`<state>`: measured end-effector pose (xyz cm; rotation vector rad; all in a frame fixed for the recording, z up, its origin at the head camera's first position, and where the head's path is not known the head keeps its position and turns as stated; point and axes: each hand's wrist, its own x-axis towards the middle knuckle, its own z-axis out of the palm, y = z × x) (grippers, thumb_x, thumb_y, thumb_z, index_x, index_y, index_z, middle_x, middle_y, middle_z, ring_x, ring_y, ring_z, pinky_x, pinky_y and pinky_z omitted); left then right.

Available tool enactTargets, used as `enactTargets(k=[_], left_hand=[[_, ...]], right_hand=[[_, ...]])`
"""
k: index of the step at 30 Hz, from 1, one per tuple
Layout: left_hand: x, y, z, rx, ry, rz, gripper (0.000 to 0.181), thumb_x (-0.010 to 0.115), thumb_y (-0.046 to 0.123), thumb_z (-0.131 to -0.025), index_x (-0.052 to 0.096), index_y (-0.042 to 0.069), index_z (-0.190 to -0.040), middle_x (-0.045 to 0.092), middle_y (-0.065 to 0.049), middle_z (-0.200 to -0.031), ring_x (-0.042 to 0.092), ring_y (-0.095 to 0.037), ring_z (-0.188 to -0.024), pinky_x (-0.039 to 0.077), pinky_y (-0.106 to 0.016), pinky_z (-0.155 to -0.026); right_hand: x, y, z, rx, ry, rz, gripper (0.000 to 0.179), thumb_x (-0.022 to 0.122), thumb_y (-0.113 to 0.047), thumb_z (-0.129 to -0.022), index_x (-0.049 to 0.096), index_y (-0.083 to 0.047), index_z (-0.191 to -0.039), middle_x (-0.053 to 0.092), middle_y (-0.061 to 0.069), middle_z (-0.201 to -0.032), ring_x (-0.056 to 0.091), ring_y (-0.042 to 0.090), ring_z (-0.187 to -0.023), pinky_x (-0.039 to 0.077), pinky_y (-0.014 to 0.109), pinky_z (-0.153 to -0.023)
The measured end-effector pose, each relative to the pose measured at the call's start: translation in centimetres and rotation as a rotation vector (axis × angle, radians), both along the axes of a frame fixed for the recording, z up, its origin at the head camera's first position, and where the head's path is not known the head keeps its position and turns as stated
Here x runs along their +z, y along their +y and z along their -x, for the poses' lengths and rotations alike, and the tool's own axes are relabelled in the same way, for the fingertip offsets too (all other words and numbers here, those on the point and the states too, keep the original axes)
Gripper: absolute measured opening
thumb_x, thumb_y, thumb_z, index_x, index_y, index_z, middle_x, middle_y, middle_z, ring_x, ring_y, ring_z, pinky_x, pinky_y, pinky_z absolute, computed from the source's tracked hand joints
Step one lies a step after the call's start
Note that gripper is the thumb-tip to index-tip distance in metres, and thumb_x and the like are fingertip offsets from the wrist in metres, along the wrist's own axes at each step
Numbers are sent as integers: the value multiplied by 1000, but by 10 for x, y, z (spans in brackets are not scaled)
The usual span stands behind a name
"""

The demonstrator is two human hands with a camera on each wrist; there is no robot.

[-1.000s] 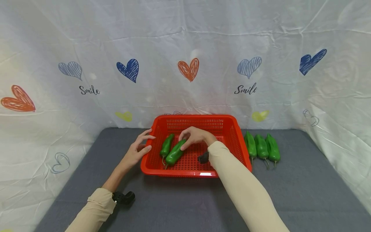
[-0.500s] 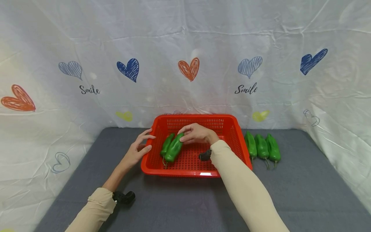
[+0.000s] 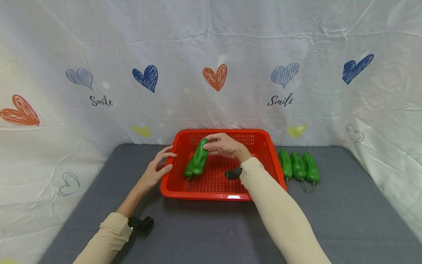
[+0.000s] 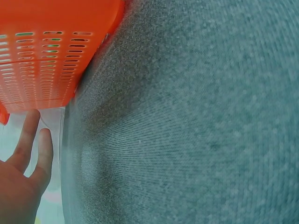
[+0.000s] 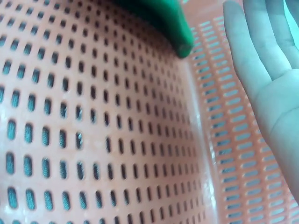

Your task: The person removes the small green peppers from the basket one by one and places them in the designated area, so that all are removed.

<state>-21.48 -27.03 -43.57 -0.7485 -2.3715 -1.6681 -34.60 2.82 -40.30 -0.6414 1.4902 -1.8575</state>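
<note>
In the head view, my right hand (image 3: 225, 145) pinches a long green pepper (image 3: 200, 158) by its upper end, over the left half of a red slotted plastic basket (image 3: 227, 196). The held pepper hangs tilted and partly covers another green pepper (image 3: 188, 171) in the basket. My left hand (image 3: 155, 170) has its fingers spread, with the tips at the basket's left rim. In the left wrist view, two straight fingers (image 4: 44, 154) show by the basket wall (image 4: 42, 70). The right wrist view shows a green pepper's end (image 5: 180, 35) near the hand; which pepper is unclear.
Three green peppers (image 3: 298, 168) lie side by side on the grey cloth-covered table (image 3: 204, 231), just right of the basket. A white curtain (image 3: 184, 99) printed with hearts hangs behind the table. Both forearms wear black wrist cameras.
My right hand has raised the held pepper's upper end and lifted it up and slightly away, so it stands steeper. The left hand stays at the basket's rim.
</note>
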Motion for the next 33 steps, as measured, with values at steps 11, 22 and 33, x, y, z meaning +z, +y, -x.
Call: enactTargets(k=[11,22,33], left_hand=[[-3,-2,2,-7,-14,-5,36,55,-1,-103,54,0,-138,24,-11,-163,60,-48,-109,56,-32,-83],[-3,-2,2,-16,-1,-3,36,55,-1,-103,54,0,-139,24,-12,-163,60,-48,-109,56,-32,-83],[-6,-3,4,-13,-1,-8,36,54,-1,-103,53,0,-139,24,-12,-163,62,-47,-108,57,-33,-82]], right_hand=[[19,-3,-5,-35,61,60,34,57,7,-100,59,10,-133,70,13,-106,69,24,-91,54,50,-89],[45,-3,-14,-207,90,96,41,61,5,-99,54,11,-139,70,11,-112,67,23,-99,54,53,-88],[57,4,-21,-271,67,51,36,66,1,-98,59,8,-133,69,13,-112,68,25,-98,52,55,-90]])
